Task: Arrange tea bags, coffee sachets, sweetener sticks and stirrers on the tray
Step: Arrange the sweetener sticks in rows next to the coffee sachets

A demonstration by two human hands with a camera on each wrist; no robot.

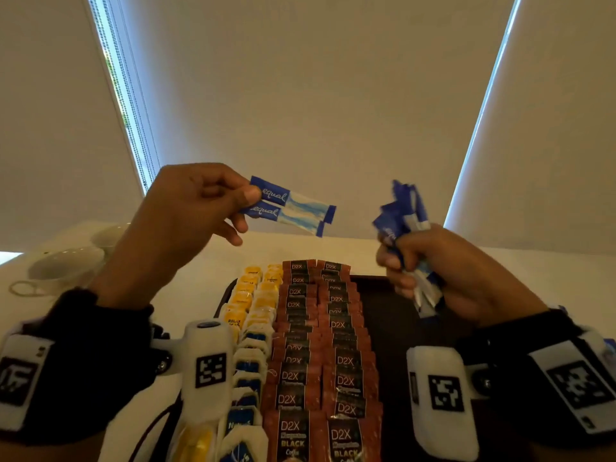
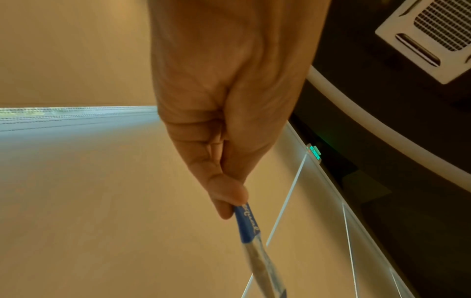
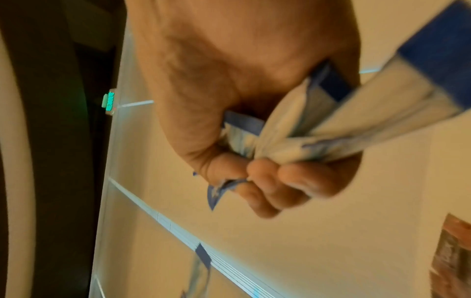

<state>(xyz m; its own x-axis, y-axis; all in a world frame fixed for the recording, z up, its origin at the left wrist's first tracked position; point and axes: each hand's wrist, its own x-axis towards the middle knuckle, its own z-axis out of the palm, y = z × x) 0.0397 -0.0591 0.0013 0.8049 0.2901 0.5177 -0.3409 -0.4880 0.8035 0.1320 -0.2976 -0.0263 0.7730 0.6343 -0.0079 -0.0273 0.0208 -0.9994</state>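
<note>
Above the tray (image 1: 393,315), left hand (image 1: 186,215) grip pinching two sweetener sticks (image 1: 293,205), right hand (image 1: 443,271) grip fisted around a sweetener stick bundle (image 1: 405,215), coffee sachets (image 1: 320,348) rowed on the tray.

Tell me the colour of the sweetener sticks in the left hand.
Blue and white, clearest in the head view: sweetener sticks.

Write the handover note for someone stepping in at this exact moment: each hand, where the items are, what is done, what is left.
Left hand: pinches two sweetener sticks by one end, above the tray.
Right hand: grips a bunch of sweetener sticks.
Tray: tea bags in left rows, coffee sachets in two middle rows; right part bare.
Done: tea, coffee.
Left: lay the sticks on the bare part; no stirrers in view.
</note>
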